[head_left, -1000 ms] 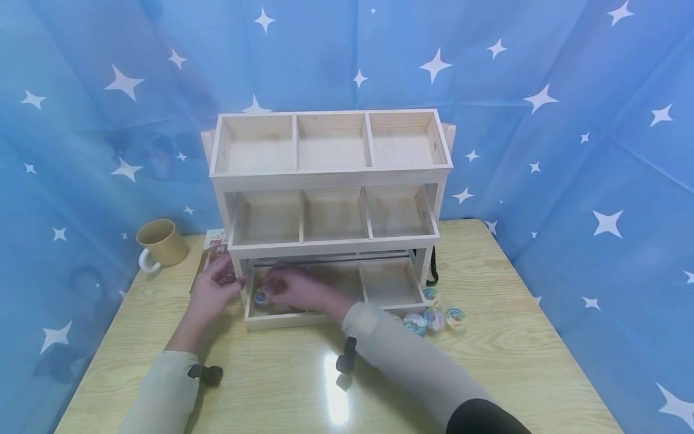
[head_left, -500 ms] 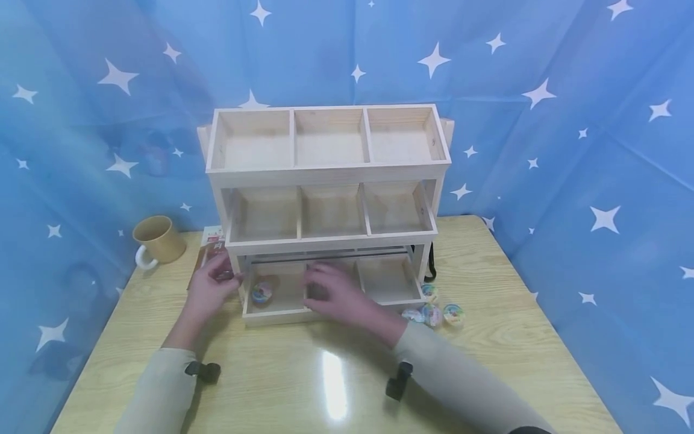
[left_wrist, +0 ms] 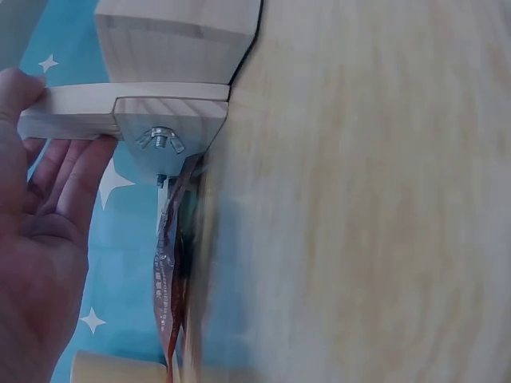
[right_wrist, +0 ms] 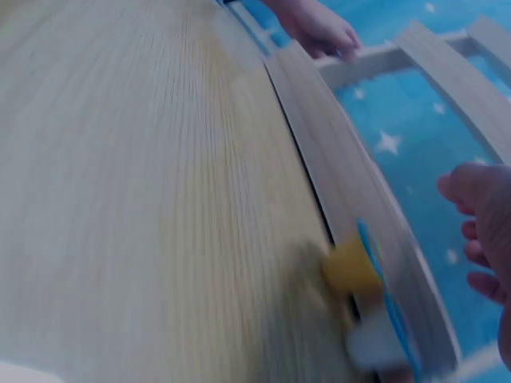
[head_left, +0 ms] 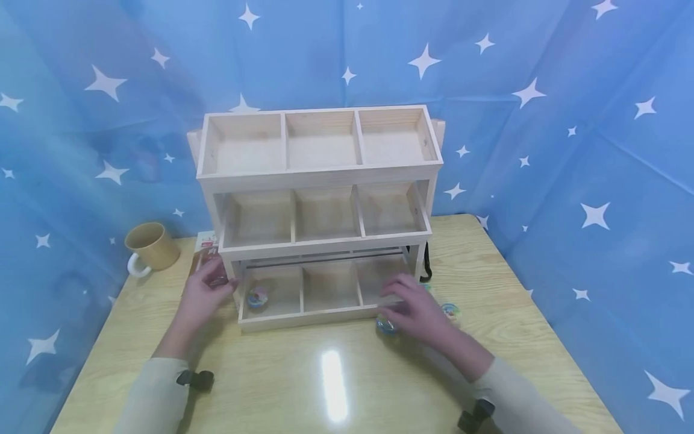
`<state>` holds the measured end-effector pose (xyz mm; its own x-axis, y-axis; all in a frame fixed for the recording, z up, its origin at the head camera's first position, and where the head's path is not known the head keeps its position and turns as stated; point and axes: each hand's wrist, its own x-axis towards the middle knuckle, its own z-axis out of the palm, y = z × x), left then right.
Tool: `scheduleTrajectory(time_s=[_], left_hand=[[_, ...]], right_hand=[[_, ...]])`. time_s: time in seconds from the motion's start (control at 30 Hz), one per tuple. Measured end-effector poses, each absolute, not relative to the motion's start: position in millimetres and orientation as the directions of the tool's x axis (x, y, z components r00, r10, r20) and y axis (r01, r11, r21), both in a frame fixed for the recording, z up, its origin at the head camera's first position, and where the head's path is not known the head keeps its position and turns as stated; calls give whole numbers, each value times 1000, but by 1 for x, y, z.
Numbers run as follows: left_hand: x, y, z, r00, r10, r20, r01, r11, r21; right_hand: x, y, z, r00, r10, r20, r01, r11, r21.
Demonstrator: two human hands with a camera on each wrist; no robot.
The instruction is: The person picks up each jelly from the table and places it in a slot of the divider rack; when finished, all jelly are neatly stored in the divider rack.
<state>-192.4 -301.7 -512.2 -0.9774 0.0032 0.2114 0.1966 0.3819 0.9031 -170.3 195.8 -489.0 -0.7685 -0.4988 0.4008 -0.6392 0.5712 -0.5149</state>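
- One small lidded cup [head_left: 257, 296] sat in the bottom tier's left compartment of the wooden shelf [head_left: 320, 176]; other cups [head_left: 386, 326] stood on the table [head_left: 260, 380] near its right front corner.
- Your right hand [head_left: 420, 310] hovered near these, loosely curved and free.
- Your left hand [head_left: 200, 295] pinched the shelf's left upright.
- A tan mug [head_left: 157, 248] stood farther left.

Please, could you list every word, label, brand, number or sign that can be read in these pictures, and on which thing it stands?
No text can be read with certainty.
Shiny brown packet: white characters, too small and blurred to read.
Small round cup with a multicoloured lid, in the pale wooden three-tier rack: lid print too blurred to read.
Tan round mug with a white handle: no lettering visible.
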Motion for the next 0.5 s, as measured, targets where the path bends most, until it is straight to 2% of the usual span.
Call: scheduleTrajectory(time_s=[0.17, 0.33, 0.5], left_hand=[[-192, -303, -512, -978, 19, 209, 200, 383, 902], [-193, -305, -513, -975, 30, 222, 217, 370, 903], [-193, -306, -513, -976, 37, 216, 214, 378, 901]], right_hand=[[-160, 237, -495, -796, -418, 437, -602, 616, -508], [-152, 268, -500, -849, -328, 415, -517, 677, -523], [-149, 293, -507, -875, -299, 381, -470, 717, -515]])
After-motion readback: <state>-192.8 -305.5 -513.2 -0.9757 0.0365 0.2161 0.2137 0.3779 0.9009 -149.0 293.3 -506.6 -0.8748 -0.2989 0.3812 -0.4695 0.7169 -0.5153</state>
